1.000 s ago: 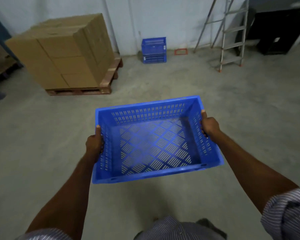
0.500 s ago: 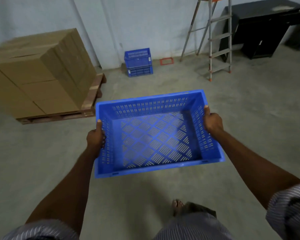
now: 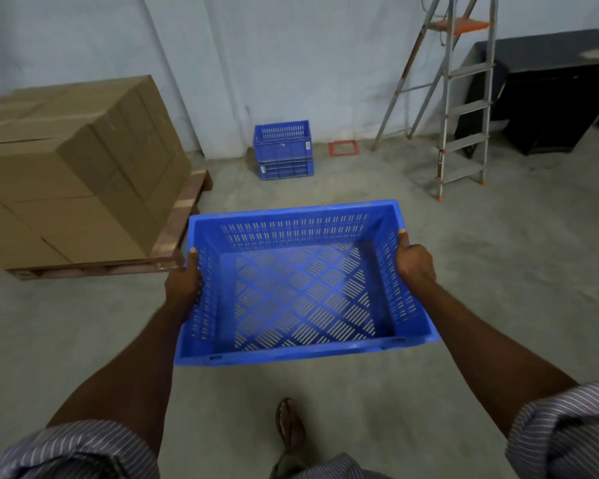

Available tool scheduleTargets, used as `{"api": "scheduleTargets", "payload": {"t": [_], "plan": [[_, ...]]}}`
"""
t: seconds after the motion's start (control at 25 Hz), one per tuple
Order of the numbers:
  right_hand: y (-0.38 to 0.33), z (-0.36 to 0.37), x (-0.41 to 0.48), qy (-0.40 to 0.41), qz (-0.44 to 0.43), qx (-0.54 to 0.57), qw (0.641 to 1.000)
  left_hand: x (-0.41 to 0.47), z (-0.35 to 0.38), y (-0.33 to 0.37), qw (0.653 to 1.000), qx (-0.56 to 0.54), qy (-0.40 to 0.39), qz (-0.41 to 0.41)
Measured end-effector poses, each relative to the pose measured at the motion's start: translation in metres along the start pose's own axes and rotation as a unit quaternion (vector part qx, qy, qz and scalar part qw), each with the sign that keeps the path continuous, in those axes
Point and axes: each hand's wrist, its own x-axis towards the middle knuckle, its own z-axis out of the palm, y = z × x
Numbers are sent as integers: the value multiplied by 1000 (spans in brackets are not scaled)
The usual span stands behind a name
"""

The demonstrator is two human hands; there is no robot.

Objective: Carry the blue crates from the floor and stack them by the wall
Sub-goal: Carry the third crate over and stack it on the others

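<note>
Plainly, in the head view, the person held an empty blue crate [image 3: 301, 292] out in front of the body, clear of the concrete floor [image 3: 498, 271], its open top up and its perforated bottom showing. The left hand [image 3: 182, 288] gripped the crate's left short wall, thumb on the rim and fingers curled round the outside; the right hand [image 3: 414, 262] gripped the right short wall the same way. Ahead, against the pale wall [image 3: 291, 63], stood a stack of blue crates [image 3: 283, 150], apparently two, well apart from the carried one. A pallet of cardboard cartons [image 3: 73, 174] stood to its left, a small orange frame [image 3: 343, 148] lay on the floor just to its right, and a stepladder [image 3: 464, 115] stood further right beside a black cabinet [image 3: 550, 98]. One sandalled foot [image 3: 289, 426] showed below the crate. The step in hand looked like the carry toward that stack, roughly midway. To do it well, the crate was best held level and square to the stack, with the walk steered between the pallet corner and the ladder feet. At the stack, the load would need raising above the top rim, then lowering straight with corners aligned, thumbs coming off only once it seated.
</note>
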Motion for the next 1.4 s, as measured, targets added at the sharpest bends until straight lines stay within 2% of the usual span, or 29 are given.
{"api": "scheduleTargets", "payload": {"t": [0.16,0.36,0.52,0.68,0.8,0.96,1.04,1.12,1.4], "plan": [[-71,65,81,10,8,6,1000,134,36,16,999,31,-1,27],[-175,129,173,26,23,6,999,325,71,40,993,120,-12,-8],[-245,172,251,43,41,0,998,413,106,86,991,130,-6,17],[-310,220,360,26,50,-2,998,507,156,138,993,114,-31,9],[-355,256,463,-20,49,22,998,598,204,182,995,75,-70,4],[-444,270,586,-199,82,135,967,726,236,244,982,33,-167,-79],[-487,279,633,-241,109,112,958,785,247,265,972,23,-207,-105],[-525,300,679,-251,124,101,955,844,262,280,966,10,-223,-131],[-626,421,821,-201,121,86,968,1044,337,314,944,1,-261,-200]]}}
